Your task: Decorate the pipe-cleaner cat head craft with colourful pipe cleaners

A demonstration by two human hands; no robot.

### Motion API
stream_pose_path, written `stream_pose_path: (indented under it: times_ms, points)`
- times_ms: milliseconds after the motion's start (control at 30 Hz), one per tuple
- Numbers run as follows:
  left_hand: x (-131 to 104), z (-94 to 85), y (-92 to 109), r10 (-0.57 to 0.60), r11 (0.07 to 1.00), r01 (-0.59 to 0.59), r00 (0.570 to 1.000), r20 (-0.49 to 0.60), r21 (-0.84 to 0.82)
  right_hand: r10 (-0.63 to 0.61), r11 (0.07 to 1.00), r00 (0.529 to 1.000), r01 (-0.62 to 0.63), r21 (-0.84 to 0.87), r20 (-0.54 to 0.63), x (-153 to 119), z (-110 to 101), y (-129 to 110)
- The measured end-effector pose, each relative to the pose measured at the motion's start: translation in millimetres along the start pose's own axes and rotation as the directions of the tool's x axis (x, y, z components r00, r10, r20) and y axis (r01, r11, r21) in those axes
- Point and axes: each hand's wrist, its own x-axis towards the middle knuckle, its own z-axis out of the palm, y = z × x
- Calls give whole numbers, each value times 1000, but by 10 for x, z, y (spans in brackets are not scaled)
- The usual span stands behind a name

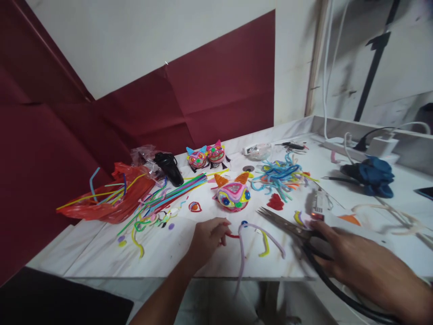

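My left hand (208, 240) is closed just above the table's front, its fingers pinched on a short red pipe cleaner (232, 235). In my right hand (367, 262) is a pair of black-handled scissors (286, 222), their blades pointing left and almost together. Between the hands lie a bent lavender pipe cleaner (242, 253), hanging past the table edge, and a yellow one (265, 247). Behind them sits a colourful animal head (233, 197) with orange ears, blue eyes and a green nose. Left of it is a small orange-and-red eye-shaped piece (195, 206); a red fuzzy piece (275, 202) lies to its right.
Two similar heads (196, 158) stand at the back. Several pipe cleaners (176, 194) and a red plastic bag (118, 205) are on the left. A curly blue pile (279, 175), a white lighter-like item (317, 203), a dark blue flower-shaped object (372, 176) and cables occupy the right.
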Motion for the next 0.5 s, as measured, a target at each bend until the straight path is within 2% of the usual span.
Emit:
stream_pose_path:
  times_ms: [133, 233, 367, 500]
  points:
    - [-60, 37, 23, -17, 998, 17, 1000, 3, -63, -60, 992, 998, 58, -113, -12, 128, 114, -216]
    - [-69, 36, 71, -3, 1000, 3, 1000, 3, -25, -94, 975, 996, 93, -204, 3, 146, 175, -293]
    - [-50, 37, 151, 119, 992, -119, 993, -4, 52, -171, 930, 985, 154, -335, -21, 137, 82, -367]
    - [-10, 72, 209, 207, 970, -201, 978, -29, 134, -274, 903, 960, 280, -327, 64, 193, 35, -365]
